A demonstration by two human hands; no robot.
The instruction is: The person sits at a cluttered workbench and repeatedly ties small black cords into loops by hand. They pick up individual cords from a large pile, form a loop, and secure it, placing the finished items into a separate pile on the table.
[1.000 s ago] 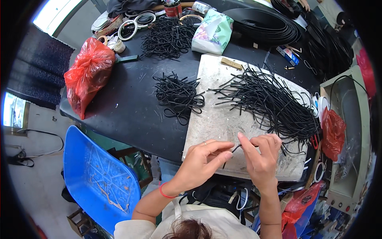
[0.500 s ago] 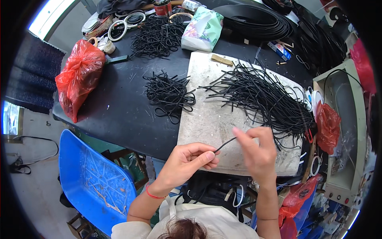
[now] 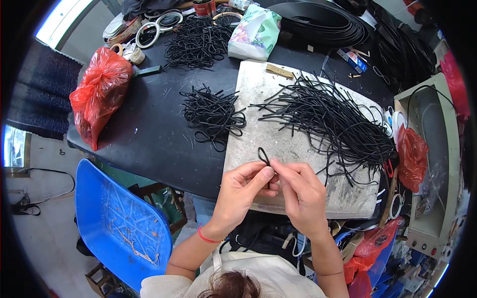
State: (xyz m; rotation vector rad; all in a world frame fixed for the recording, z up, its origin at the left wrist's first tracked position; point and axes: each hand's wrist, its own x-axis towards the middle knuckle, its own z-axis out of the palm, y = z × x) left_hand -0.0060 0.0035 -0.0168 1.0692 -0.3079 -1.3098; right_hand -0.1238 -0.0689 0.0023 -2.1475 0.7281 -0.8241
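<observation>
A short black cord (image 3: 263,154) is bent into a small loop that stands up between my fingertips. My left hand (image 3: 243,191) pinches it between thumb and forefinger, and my right hand (image 3: 301,193) pinches it from the other side, touching the left fingertips. The cord's ends are hidden by the fingers. Both hands are over the near part of a pale, stained board (image 3: 263,129). Beyond the right hand lies a big spread of straight black cords (image 3: 333,119). A smaller pile of looped black cords (image 3: 211,111) rests at the board's left edge.
A larger heap of looped cords (image 3: 196,42) lies farther back, beside a flowered tissue pack (image 3: 255,32). A red plastic bag (image 3: 102,89) sits on the table's left. Coiled black strip (image 3: 320,25) fills the back. A blue plastic tub (image 3: 119,223) is at lower left.
My right hand has moved left to meet my left hand. The cord, earlier stretched out between the hands, is now folded into a loop.
</observation>
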